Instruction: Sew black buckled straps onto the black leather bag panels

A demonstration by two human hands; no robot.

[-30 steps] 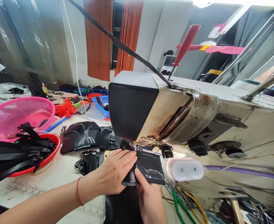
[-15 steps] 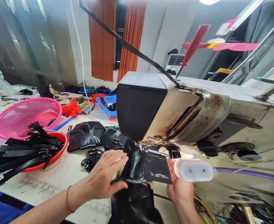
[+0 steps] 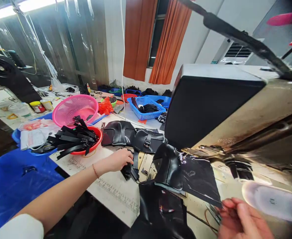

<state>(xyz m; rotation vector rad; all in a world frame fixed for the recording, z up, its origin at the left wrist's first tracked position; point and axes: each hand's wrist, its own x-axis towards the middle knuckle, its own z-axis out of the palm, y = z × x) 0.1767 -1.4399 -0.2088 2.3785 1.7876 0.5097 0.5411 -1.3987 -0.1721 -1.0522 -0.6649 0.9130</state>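
Observation:
My left hand [image 3: 119, 160] reaches down onto a small pile of black straps with buckles [image 3: 127, 172], its fingers curled over them. At lower right, my right hand [image 3: 242, 217] has thumb and fingers pinched together, right by the corner of a flat black panel [image 3: 200, 179]; what lies between the fingertips is too small to make out. That panel joins a shaped black leather-like piece [image 3: 169, 167] under the head of a sewing machine [image 3: 210, 109]. More black material [image 3: 160, 212] hangs over the front edge of the table.
Left of the machine lie finished-looking black pieces, one with a buckled strap [image 3: 149, 141]. A red basin [image 3: 99, 137] is heaped with black straps, behind it a pink basket [image 3: 76, 108]. A blue basket [image 3: 146, 113] stands farther back. A glowing lamp [image 3: 270, 200] juts out near my right hand.
The view has swung left. My left hand has left the black piece and gone onto the strap pile. My right hand has drawn back from the panel's side to its near corner, fingers now pinched.

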